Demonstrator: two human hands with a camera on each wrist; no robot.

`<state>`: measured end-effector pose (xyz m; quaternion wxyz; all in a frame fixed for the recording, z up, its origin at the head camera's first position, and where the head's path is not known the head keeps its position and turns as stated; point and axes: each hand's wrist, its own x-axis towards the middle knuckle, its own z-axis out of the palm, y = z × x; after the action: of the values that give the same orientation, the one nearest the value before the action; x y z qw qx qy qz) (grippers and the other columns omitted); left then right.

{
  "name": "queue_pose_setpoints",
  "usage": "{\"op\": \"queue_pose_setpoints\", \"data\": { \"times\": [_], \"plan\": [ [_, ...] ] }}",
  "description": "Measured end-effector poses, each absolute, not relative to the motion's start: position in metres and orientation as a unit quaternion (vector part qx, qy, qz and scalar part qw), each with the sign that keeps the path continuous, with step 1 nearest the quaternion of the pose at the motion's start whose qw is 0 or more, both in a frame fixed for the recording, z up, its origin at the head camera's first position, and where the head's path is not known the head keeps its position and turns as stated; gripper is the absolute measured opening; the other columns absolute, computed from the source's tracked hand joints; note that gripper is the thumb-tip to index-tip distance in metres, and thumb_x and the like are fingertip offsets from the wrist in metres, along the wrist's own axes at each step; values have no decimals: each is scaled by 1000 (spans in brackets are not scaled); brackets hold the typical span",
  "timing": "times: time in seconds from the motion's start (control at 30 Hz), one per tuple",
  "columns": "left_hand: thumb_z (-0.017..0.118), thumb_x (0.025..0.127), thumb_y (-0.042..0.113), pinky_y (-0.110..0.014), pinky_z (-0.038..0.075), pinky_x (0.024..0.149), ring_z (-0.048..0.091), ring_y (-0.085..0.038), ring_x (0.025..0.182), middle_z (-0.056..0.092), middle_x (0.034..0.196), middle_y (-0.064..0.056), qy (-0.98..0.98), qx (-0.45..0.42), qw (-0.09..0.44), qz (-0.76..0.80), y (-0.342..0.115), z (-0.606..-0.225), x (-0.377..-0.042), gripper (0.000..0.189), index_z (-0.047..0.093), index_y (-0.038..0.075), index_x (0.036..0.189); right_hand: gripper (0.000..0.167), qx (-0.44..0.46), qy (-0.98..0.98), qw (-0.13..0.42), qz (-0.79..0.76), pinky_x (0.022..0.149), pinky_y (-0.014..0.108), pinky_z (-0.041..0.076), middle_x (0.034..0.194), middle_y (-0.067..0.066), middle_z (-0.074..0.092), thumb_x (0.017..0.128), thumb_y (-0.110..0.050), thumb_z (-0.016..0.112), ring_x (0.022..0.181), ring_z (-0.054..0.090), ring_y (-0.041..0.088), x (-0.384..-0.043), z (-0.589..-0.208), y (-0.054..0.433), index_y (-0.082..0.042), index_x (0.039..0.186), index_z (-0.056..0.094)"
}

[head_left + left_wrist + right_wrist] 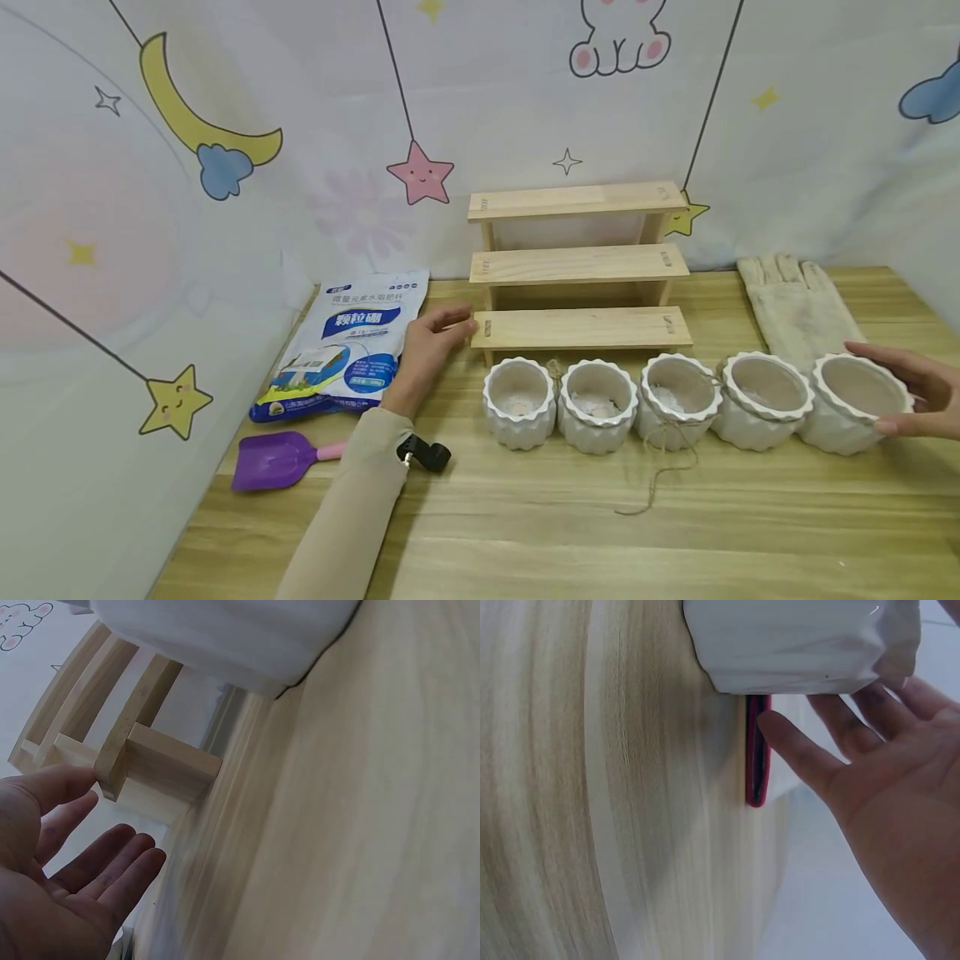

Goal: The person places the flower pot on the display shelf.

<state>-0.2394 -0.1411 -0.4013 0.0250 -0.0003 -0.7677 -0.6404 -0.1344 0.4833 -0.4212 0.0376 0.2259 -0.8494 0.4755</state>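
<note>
My left hand [429, 354] is at the left end of the lowest shelf of a tiered wooden stand [581, 329], fingers loosely extended. In the left wrist view, the thumb tip [84, 780] meets the corner of that shelf. On the right, my right hand [926, 392] spreads beside the end white pot [847, 437], its thumb at the near side and its fingers at the far side. Several scalloped white pots [520, 429] form a row in front of the stand. Twine [651, 492] trails from the middle pot onto the table.
A blue-and-white fertilizer bag [360, 333] lies left of my left hand, with a purple shovel [272, 460] in front of it. Pale work gloves [798, 312] lie behind the pots at the right. A printed cloth [525, 108] hangs behind the wooden table [570, 550].
</note>
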Motion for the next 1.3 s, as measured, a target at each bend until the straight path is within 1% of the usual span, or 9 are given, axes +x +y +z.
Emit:
{"op": "queue_pose_setpoints", "data": {
  "times": [0.17,0.23,0.3,0.47,0.53,0.73,0.83,1.0,1.3],
  "plan": [
    [78,96,15,-33,48,102,64,-22,122,73,131,-11,-775,-2,25,-631,-140,-402,-238,33,76,3,127,110,271,-788,21,552,86,10,50,141,-13,65,58,44,64,120,59,-3,-136,-423,482,1,158,45],
    [79,96,16,-34,47,104,63,-21,124,73,132,-10,-776,2,23,-630,-140,-403,-238,33,77,4,127,111,293,-759,8,582,87,11,51,141,-9,66,57,46,63,121,61,-1,-138,-424,482,1,157,45],
    [79,96,16,-33,49,102,64,-21,121,73,131,-9,-775,6,22,-632,-139,-404,-237,33,77,4,127,113,305,-745,2,592,88,12,52,142,-7,66,56,47,62,121,61,-1,-140,-424,482,1,157,45],
    [80,95,17,-26,55,90,67,-18,109,74,129,-8,-768,23,19,-640,-136,-405,-235,34,77,5,127,115,307,-738,2,600,87,11,52,143,-7,65,55,48,62,122,60,0,-141,-425,481,-2,157,47],
    [80,95,16,-24,56,88,67,-17,107,74,129,-8,-765,28,20,-644,-135,-405,-234,34,77,5,127,114,304,-738,5,603,87,11,52,143,-7,66,54,48,62,121,61,-1,-140,-425,480,-1,156,48],
    [80,95,12,-22,58,82,67,-17,103,75,127,-10,-754,28,31,-655,-131,-405,-233,31,78,4,125,109,271,-747,27,607,85,11,52,137,-6,69,53,47,63,115,63,0,-135,-425,476,-2,149,55],
    [81,94,10,-21,58,79,67,-16,100,75,125,-10,-752,31,38,-657,-129,-405,-232,29,79,4,123,108,273,-738,25,616,86,11,52,137,-5,68,53,47,63,115,63,1,-135,-426,476,-2,149,55],
    [81,94,7,-20,58,76,67,-14,97,76,124,-11,-747,33,53,-662,-126,-405,-232,28,79,3,122,110,271,-732,26,625,85,10,51,137,-6,68,53,47,62,115,63,0,-136,-428,478,-6,149,57],
    [82,92,6,-19,58,78,68,-12,98,77,120,-14,-736,37,69,-672,-123,-407,-231,28,80,1,120,108,275,-724,31,632,86,11,52,136,-4,70,52,48,62,113,64,1,-136,-429,477,-3,147,58]
  ]
}}
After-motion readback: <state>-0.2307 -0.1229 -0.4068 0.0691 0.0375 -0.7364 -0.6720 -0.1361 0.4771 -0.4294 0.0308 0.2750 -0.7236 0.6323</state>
